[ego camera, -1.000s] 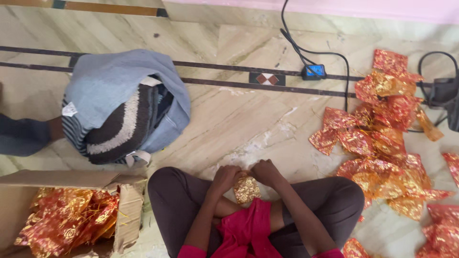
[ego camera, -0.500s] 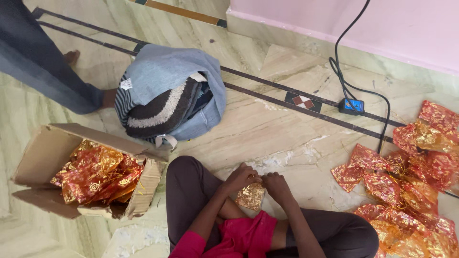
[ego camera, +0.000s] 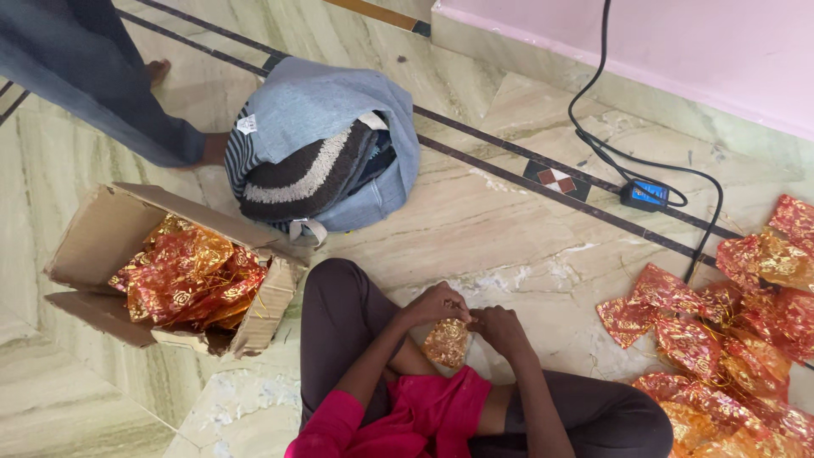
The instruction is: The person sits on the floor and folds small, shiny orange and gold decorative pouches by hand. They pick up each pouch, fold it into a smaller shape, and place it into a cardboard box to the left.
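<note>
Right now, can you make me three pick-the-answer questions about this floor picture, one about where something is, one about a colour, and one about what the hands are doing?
1. Where is the cardboard box?
A. at the person's left
B. against the pink wall
C. on the pile of clothes

2. What colour are the loose pouches on the floor?
A. blue and white
B. red and gold
C. plain black

3. What are the left hand and right hand doing?
A. resting on the knees
B. holding one small pouch between them
C. reaching into the box

Answers: 1 A, it sits beside the left knee; 2 B, shiny red and gold fabric; 3 B, both hands pinch its top.
</note>
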